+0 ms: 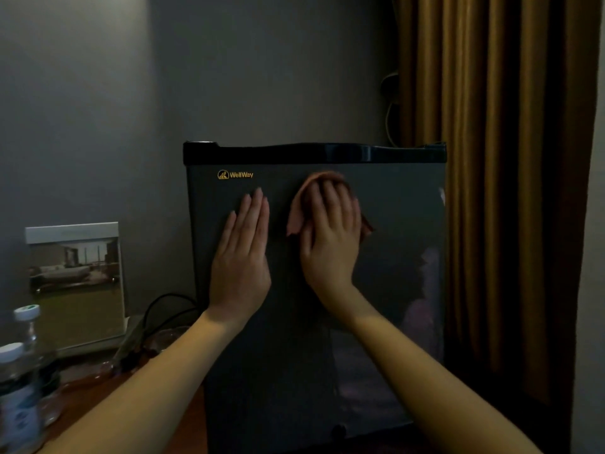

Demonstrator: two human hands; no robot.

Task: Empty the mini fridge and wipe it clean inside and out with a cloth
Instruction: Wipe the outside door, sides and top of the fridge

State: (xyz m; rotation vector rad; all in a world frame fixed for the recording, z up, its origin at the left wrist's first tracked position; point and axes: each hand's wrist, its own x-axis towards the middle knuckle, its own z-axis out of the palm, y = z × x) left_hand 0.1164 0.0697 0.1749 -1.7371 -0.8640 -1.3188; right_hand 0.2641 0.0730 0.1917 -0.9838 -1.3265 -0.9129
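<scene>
The dark grey mini fridge stands in front of me with its door closed and a gold WellWay logo at the upper left. My left hand lies flat on the door, fingers straight and together. Beside it, my right hand presses a pinkish-brown cloth against the upper middle of the door, fingers spread over it. Most of the cloth is hidden under the hand.
Two clear water bottles stand at the lower left on a wooden surface. A framed picture card leans on the grey wall. A black cable runs left of the fridge. Brown curtains hang on the right.
</scene>
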